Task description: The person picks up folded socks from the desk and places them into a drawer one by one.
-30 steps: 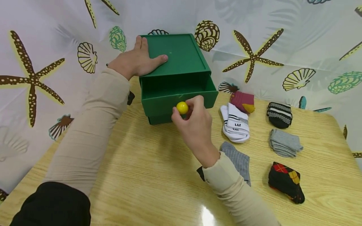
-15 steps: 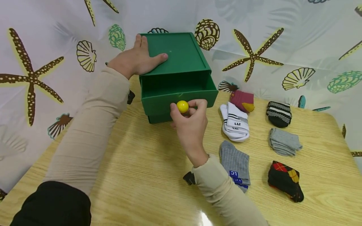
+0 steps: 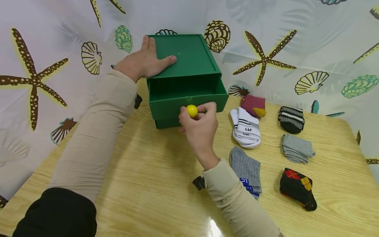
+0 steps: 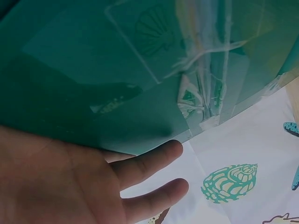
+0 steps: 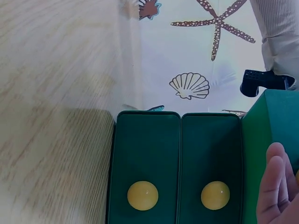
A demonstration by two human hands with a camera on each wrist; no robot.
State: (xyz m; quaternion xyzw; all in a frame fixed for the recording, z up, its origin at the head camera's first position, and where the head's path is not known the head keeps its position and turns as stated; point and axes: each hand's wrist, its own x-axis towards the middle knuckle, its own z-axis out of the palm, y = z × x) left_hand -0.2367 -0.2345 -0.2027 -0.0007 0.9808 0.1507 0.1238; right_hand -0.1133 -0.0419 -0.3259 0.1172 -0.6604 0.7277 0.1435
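Observation:
A green drawer box (image 3: 186, 59) stands at the back of the table, its upper drawer (image 3: 165, 108) pulled partway out. The drawer's inside looks bare where it shows. My right hand (image 3: 201, 128) pinches the round yellow knob (image 3: 191, 111) on the drawer front between thumb and fingers. My left hand (image 3: 145, 64) lies on the box's left top edge, thumb over the top. In the left wrist view the left hand (image 4: 70, 182) has its fingers stretched along the shiny green side. Two lower drawer fronts show in the right wrist view, each with a yellow knob (image 5: 143, 195).
To the right lie folded socks: white (image 3: 247, 128), maroon and mustard (image 3: 253, 106), black-and-white striped (image 3: 291, 119), plain grey (image 3: 297, 148), ribbed grey (image 3: 245, 169) and argyle (image 3: 297, 189). A curtain (image 3: 183, 16) printed with shells and starfish hangs close behind the box.
My right hand has turned its grip on the knob and its wrist has shifted left, uncovering the ribbed grey socks' label. The drawer and left hand look unmoved.

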